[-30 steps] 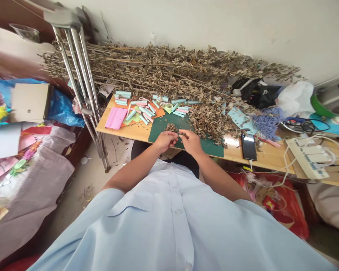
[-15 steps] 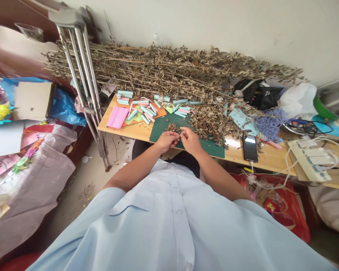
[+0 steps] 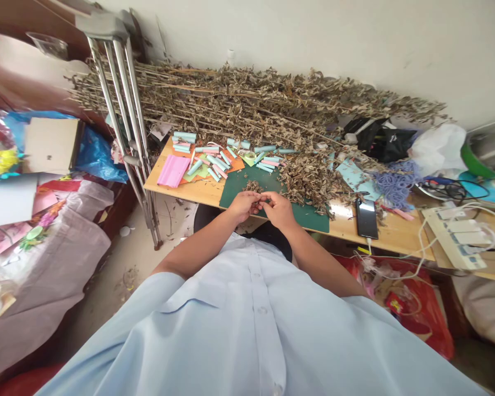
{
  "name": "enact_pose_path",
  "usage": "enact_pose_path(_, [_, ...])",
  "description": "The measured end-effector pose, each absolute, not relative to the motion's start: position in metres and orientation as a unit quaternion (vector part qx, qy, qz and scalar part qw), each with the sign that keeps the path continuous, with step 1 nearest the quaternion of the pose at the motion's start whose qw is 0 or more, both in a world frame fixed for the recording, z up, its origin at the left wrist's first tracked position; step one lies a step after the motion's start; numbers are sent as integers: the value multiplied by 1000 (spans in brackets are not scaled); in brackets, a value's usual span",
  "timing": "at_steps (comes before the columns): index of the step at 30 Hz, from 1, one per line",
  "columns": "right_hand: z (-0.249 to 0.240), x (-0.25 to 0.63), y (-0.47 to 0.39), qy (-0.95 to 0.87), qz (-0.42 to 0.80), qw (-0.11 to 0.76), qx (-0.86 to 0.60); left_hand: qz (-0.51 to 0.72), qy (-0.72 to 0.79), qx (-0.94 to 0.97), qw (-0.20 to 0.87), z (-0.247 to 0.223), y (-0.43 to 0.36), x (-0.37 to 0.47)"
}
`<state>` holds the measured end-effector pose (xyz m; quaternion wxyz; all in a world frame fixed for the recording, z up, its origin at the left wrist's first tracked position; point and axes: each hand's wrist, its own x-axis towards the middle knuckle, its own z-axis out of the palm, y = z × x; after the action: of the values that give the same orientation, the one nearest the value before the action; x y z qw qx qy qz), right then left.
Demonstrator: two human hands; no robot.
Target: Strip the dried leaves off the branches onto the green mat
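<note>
Over the near edge of the green mat (image 3: 231, 190), my left hand (image 3: 244, 206) and my right hand (image 3: 278, 210) meet, thumbs and fingers pinched together. Whatever lies between the fingertips is too small and too covered to make out. Just beyond them is a small heap of crumbled dried leaves (image 3: 253, 186). A larger pile of dried leaves (image 3: 303, 181) spreads over the mat to the right. Blue and pink paper rolls (image 3: 218, 160) lie beyond on the left, beside a pink paper stack (image 3: 173, 171).
Long dried plant stalks (image 3: 231, 99) line the wall behind the table. Metal crutches (image 3: 126, 110) lean at the left. On the right are a phone (image 3: 367, 217) with its cable, purple cord (image 3: 396, 176) and a power strip (image 3: 454, 236). A red bag (image 3: 431, 313) sits below.
My right hand has moved slightly in and down towards the left, so the fingertips now meet more closely. The whole view has shifted a little.
</note>
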<state>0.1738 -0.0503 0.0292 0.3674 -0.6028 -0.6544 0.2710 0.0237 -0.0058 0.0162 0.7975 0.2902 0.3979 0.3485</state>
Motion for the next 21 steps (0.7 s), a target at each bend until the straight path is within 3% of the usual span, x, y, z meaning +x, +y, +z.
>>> enact_pose_path(6, [16,182,-36,-619,275,402,-616,342,407,295,794,18,-7,22])
enact_pose_path(21, [20,186,-33,-702,212,343,-587,324,432,313,782,17,-7,25])
